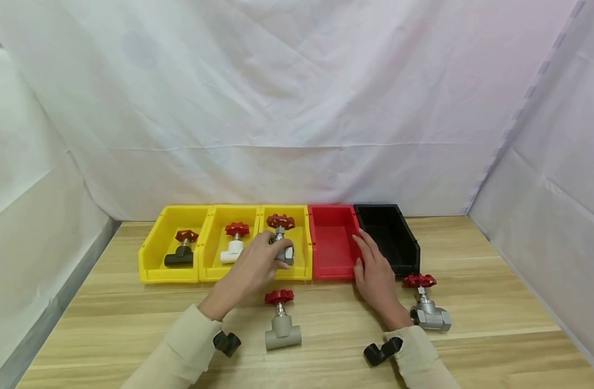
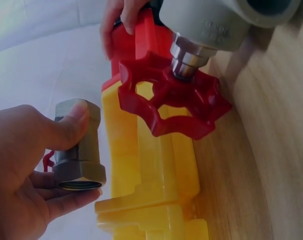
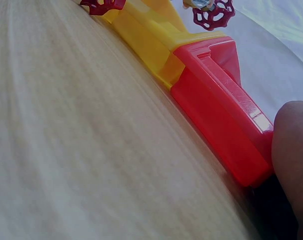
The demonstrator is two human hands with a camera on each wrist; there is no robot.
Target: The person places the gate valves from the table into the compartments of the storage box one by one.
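Gripping metal valve (image 1: 280, 232) over yellow bin (image 1: 303, 270): left hand (image 1: 257, 260) | resting relaxed on red bin (image 1: 332, 246): right hand (image 1: 377, 278)

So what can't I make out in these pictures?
- Head view: the left hand covers part of the metal valve it holds.
- Left wrist view: the top edge crops the grey valve; its lettering is blurred.
- Right wrist view: most of the right hand lies beyond the right edge.

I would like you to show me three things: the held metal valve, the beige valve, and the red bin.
Held metal valve (image 2: 88, 147): left wrist view, on its metal body.
Beige valve (image 1: 282, 330): head view, on its tee-shaped body.
Red bin (image 1: 333, 253): head view, on its inside floor.
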